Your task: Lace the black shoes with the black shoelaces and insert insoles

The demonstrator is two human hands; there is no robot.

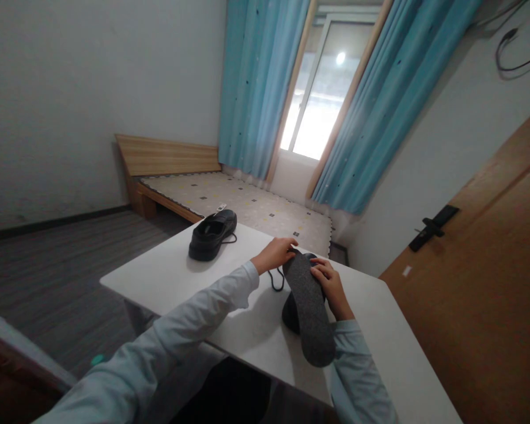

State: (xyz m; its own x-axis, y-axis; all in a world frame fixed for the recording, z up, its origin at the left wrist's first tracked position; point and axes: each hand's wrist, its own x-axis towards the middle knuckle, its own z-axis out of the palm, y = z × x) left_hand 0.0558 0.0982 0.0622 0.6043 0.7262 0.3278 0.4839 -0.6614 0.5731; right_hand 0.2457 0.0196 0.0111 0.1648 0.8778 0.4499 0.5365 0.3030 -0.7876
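Note:
A long dark grey insole is tilted over a black shoe and hides most of it. My left hand pinches the insole's far end between thumb and fingers. On the insole's right edge, the bent fingers of my right hand hold it from the side. The near rounded end hangs free toward me. A loose black lace loops out on the left of this shoe. Another black shoe stands upright at the table's far left, its opening facing up and a lace beside it.
Both shoes stand on a white table. Beyond its far edge is a bed with a patterned mattress and wooden headboard. Blue curtains flank the window. A wooden door with a black handle is close on the right.

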